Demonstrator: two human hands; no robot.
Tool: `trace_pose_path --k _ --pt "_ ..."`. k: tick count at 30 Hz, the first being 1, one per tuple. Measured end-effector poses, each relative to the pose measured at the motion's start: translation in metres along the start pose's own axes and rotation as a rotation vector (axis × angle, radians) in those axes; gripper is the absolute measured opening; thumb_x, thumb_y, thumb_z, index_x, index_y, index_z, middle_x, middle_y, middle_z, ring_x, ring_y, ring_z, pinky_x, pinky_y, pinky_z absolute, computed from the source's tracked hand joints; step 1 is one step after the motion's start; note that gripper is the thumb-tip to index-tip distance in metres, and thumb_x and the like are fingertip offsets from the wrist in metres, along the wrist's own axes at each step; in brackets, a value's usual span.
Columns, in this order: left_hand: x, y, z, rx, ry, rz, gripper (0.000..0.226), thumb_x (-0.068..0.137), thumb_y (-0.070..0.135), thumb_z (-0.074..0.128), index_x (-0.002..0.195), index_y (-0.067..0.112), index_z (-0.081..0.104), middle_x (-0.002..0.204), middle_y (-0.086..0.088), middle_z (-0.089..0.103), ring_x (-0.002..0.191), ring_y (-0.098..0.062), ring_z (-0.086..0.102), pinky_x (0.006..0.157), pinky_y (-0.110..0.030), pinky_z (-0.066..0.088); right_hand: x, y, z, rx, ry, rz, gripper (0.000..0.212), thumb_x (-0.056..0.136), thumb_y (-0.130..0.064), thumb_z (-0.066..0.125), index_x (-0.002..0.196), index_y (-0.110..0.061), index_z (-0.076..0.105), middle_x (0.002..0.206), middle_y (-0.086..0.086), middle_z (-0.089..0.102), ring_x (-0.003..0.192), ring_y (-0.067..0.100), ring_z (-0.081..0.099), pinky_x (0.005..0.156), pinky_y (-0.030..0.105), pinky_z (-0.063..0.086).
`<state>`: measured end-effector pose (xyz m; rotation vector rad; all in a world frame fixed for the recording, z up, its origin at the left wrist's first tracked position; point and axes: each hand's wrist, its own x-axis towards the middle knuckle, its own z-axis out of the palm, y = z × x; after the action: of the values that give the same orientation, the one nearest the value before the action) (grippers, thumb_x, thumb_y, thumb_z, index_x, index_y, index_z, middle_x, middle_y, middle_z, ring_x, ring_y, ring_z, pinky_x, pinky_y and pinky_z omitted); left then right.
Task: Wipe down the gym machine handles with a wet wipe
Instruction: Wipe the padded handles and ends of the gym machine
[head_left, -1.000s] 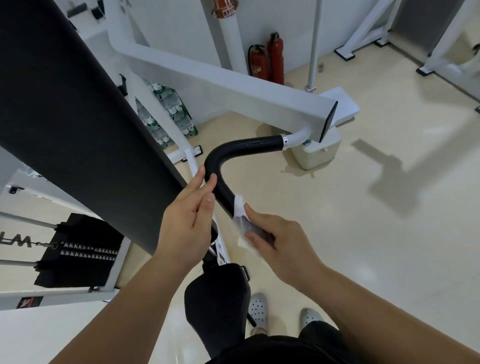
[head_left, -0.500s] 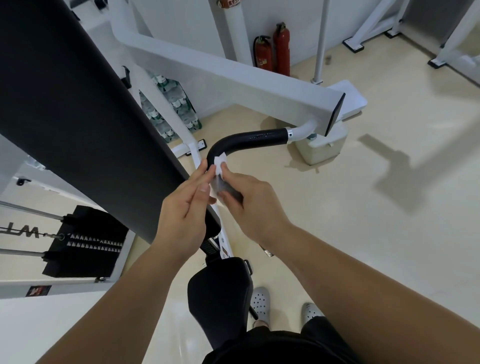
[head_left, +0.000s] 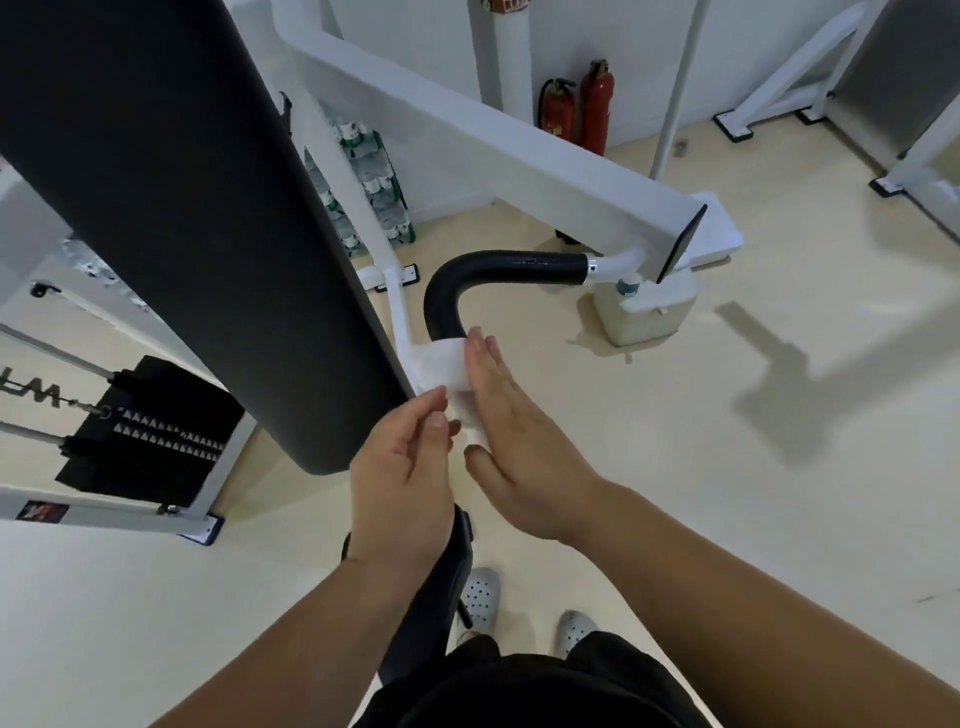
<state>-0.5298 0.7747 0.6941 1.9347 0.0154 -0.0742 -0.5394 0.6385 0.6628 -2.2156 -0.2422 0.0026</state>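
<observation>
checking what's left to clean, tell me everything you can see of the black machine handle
The handle is a tube in a matte black, rubbery-looking grip, bent like an L. It runs from a white metal stub on the right, then curves down toward the person. A wet wipe is wrapped round its lower end. The right hand presses flat on the wipe and the left hand touches the wipe's lower edge. The rest is bare.

Beige floor (head_left: 779, 519) bearing two red fire extinguishers (head_left: 595, 106), shrink-wrapped bottle packs (head_left: 374, 176), a white container (head_left: 644, 317) and grey clogs (head_left: 480, 597).
</observation>
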Motion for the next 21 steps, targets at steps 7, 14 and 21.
trace_pose_path --k 7,14,21 --pt "0.006 0.014 0.032 -0.134 0.096 -0.147 0.033 0.1 0.026 0.055 0.132 0.026 0.062 0.112 0.023 0.07 0.107 0.004 0.065 0.098 -0.027 0.053 -0.036 0.008 -0.008 0.185 -0.072 0.012 0.076 0.088 -0.004 0.034 0.158 -0.016 0.007 0.167 -0.005 -0.005 0.153 0.007 -0.007 0.126 0.037 0.009" --pt "0.006 0.005 0.038 -0.024 0.193 -0.132 0.02 0.085 0.034 0.074 0.069 0.023 0.072 0.061 0.003 0.066 0.062 -0.019 0.065 0.067 -0.039 0.06 -0.05 0.011 -0.02 0.24 0.062 -0.005 0.067 0.088 0.0 0.037 0.152 -0.02 0.037 0.156 -0.009 0.039 0.147 0.006 0.03 0.113 0.036 0.041" --pt "0.0 -0.008 0.055 -0.104 0.179 -0.153 0.017 0.091 0.037 0.066 0.078 0.027 0.067 0.071 0.005 0.069 0.069 -0.014 0.068 0.055 -0.031 0.06 -0.036 0.001 -0.023 0.291 0.207 0.122 0.06 0.084 0.004 0.035 0.137 -0.015 0.056 0.135 -0.012 0.057 0.122 -0.008 0.052 0.087 0.002 0.042"
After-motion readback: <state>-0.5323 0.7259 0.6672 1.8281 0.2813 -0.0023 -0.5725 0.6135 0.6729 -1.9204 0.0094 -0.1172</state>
